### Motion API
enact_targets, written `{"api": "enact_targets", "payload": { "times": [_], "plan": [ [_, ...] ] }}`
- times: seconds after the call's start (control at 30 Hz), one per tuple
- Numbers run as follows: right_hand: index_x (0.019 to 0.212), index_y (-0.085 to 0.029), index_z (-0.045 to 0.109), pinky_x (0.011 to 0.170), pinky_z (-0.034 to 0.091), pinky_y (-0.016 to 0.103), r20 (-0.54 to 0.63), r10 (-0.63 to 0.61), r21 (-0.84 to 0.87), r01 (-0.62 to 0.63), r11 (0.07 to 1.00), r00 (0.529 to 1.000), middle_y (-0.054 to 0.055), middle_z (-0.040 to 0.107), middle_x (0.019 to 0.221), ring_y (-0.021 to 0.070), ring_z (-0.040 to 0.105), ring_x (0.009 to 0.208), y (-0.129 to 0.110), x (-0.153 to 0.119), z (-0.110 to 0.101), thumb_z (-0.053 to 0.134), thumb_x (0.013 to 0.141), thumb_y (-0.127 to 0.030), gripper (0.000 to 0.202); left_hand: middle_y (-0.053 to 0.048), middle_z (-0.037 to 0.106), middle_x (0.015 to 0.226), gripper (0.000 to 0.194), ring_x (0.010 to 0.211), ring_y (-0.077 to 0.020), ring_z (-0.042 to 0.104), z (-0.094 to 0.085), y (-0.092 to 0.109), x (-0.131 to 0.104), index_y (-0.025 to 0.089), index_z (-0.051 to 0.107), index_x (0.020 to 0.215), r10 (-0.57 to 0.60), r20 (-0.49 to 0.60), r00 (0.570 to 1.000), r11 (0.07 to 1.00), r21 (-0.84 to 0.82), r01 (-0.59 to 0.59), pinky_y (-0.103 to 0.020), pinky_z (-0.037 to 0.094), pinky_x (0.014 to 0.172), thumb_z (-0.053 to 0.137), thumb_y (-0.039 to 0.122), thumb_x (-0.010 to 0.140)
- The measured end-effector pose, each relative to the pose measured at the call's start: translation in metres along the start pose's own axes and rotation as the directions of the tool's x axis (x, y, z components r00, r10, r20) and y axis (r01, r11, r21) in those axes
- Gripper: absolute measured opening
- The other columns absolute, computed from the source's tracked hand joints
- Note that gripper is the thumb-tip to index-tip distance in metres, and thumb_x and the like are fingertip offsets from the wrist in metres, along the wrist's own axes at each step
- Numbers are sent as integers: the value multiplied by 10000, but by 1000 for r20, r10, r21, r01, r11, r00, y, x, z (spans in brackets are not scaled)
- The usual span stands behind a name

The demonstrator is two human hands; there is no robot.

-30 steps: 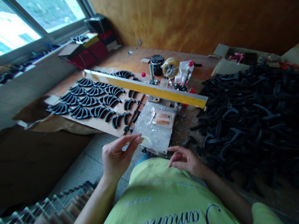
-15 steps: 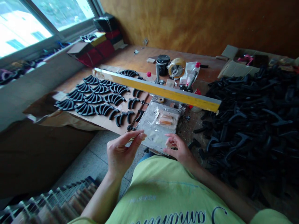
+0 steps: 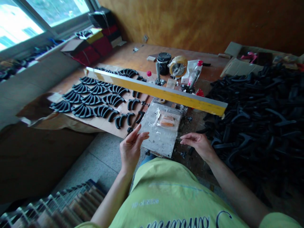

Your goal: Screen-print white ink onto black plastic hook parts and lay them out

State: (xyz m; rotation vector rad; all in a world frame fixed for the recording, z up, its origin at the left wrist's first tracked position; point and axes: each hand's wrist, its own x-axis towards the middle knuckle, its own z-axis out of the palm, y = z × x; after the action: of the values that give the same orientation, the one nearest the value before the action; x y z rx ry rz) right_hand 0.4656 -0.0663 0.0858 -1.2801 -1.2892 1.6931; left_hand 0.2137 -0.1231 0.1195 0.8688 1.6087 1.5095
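Note:
My left hand (image 3: 131,147) is raised beside the left edge of a grey metal plate (image 3: 158,139); its index finger and thumb stand apart and nothing shows between them. Past the plate's right edge, my right hand (image 3: 198,144) pinches a thin pale sliver (image 3: 179,138) that pokes out to the left of the fingertips, too small to identify. On the plate lies a clear plastic packet (image 3: 168,121) with orange-brown pieces on it. A long yellow bar with a silver top face (image 3: 156,91) runs across just behind the plate.
Curved black parts (image 3: 86,98) lie in fanned rows on cardboard at left. A heap of black parts (image 3: 256,120) covers the right side. Behind the bar stand a black tub (image 3: 164,64), a tape roll (image 3: 177,67) and red-capped bottles. Dark red boxes (image 3: 87,55) sit near the window.
My left hand has unpinched and shifted slightly right. My right hand has moved right, off the plate, and its loosely curled fingers have closed on the thin sliver.

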Motion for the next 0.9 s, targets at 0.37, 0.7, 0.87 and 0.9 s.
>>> {"api": "enact_targets", "payload": {
  "times": [0.37,0.7,0.87,0.9],
  "plan": [
    [671,-187,594,568,505,263,-113,2,-6,-3,1000,994,15,673,578,143,627,535,17,38,-20,839,529,-508,428,-123,608,1284,413,1010,-260,671,17,-69,14,158,714,910,-419,43,907,889,-186,419,-354,581,755,800,449,630],
    [615,-188,528,452,398,224,-279,-5,-88,-21,996,960,-26,573,480,111,527,431,61,85,-32,835,458,-566,512,-23,685,686,378,619,-120,588,32,-123,29,139,733,808,-238,70,969,942,261,212,-221,438,587,754,482,650],
    [632,-192,536,463,390,228,-300,-36,-137,-5,991,953,-22,579,485,122,537,446,86,101,-36,812,526,-547,462,25,669,701,431,640,-130,605,32,-130,35,230,672,1042,-177,64,982,800,591,106,-219,385,570,712,494,704],
    [634,-192,536,469,392,229,-301,-43,-144,-1,990,953,-21,580,488,123,539,449,90,103,-37,808,536,-544,455,33,673,721,426,654,-130,609,32,-129,36,249,651,1065,-167,61,984,765,637,90,-218,377,574,702,491,718]
  ]
}}
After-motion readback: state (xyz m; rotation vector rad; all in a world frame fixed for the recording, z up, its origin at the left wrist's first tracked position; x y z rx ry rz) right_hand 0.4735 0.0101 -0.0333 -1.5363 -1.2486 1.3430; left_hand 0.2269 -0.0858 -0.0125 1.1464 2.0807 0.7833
